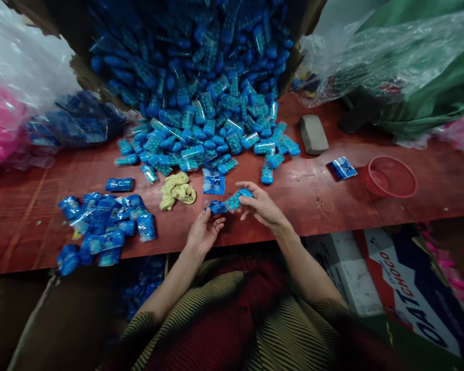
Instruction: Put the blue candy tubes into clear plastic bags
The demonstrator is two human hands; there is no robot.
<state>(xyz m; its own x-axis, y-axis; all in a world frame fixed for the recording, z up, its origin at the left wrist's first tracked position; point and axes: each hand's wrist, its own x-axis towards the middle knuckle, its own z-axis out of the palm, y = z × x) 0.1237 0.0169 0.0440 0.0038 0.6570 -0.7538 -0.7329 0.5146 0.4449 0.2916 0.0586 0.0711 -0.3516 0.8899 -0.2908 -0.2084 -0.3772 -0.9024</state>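
Over the front of the red table, my left hand (205,229) pinches a blue printed wrapper (216,207). My right hand (261,205) grips a clear capsule-shaped container (234,201) with a blue cap and small blue balls inside. The container's left end meets the wrapper; whether it is inside the wrapper I cannot tell. Just beyond my hands lies a flat blue packet (213,181). A crumpled yellow cloth (177,190) is left of it. Farther left are a heap of wrapped blue pieces (104,221) and a single wrapped one (119,184).
A large pile of blue-capped containers (193,129) spills from an open carton (83,72) at the back. To the right are a grey block (313,134), a blue packet stack (343,168) and a red plastic basket (388,178). Plastic bags (421,56) flank the pile.
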